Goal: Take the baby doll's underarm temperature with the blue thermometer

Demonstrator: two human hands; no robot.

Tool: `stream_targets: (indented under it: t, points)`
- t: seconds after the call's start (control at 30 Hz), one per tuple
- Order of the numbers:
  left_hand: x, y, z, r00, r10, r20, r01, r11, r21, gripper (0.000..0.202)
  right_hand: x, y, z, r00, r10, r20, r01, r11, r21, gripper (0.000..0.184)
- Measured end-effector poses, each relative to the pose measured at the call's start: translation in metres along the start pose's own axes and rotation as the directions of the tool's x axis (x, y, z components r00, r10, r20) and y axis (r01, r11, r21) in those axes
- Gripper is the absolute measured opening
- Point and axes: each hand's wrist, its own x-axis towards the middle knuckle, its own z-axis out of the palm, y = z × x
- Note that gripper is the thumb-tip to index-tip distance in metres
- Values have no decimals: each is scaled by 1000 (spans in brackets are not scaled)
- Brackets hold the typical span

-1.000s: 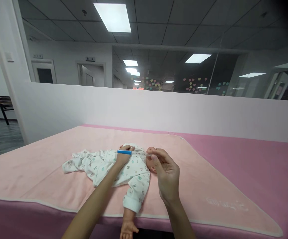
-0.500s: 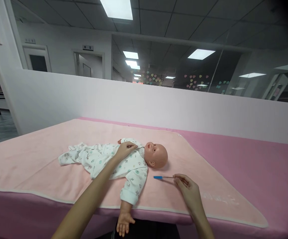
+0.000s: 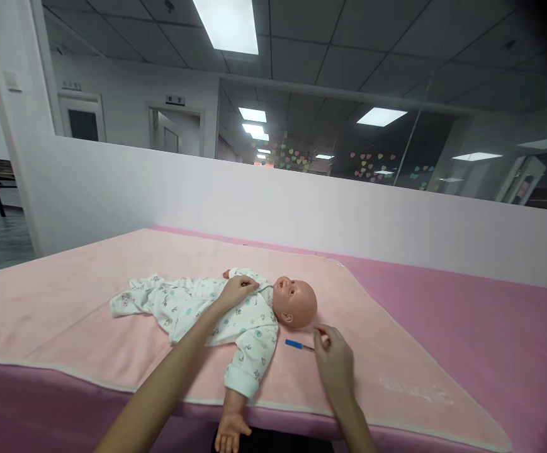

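Observation:
A baby doll [image 3: 296, 302] lies on its back, its head to the right, dressed in a white patterned romper [image 3: 191, 314]. My left hand [image 3: 238, 290] rests on the doll's chest, fingers pinched together at the romper's front near the collar. Close by the doll's head is my right hand [image 3: 333, 355], with thumb and fingertips drawn together. Whatever may be between them is too small to make out. A thin stick with a blue end [image 3: 294, 343] shows low over the blanket. Its other end passes behind my right hand, so I cannot tell whether the hand touches it.
A peach blanket [image 3: 386, 340] with a pale edge lies over a pink table cover [image 3: 481, 314]. Behind the table runs a low white wall [image 3: 301, 207] with glass above it. One doll arm [image 3: 233, 421] hangs over the front edge.
My right hand has moved left and closer to the doll's head, and now covers part of the stick. The stick's blue end has shifted slightly left and tilted. My left hand stays on the chest.

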Motion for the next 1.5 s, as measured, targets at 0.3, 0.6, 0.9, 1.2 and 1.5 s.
stream_targets:
  t: [0.3, 0.6, 0.9, 1.2, 1.5]
  points:
    - [-2, 2, -1, 1000, -4, 6, 5, 989, -148, 29, 34, -98, 98, 960, -273, 66, 272, 962, 20, 35]
    - [-2, 4, -2, 1000, -3, -20, 0, 985, -174, 27, 29, -77, 118, 952, -275, -137, 301, 922, 243, 27]
    - [-3, 3, -1, 998, -5, -56, -6, 982, -188, 26, 27, -76, 119, 939, -271, -213, 331, 883, 334, 23]
    - [-3, -2, -1, 1000, 13, -21, -16, 985, -170, 27, 29, -76, 116, 954, -209, -215, 274, 900, 339, 26]
    - [-7, 2, -3, 999, 44, 11, -41, 979, -202, 24, 28, -79, 113, 966, -186, -179, 243, 893, 379, 25]
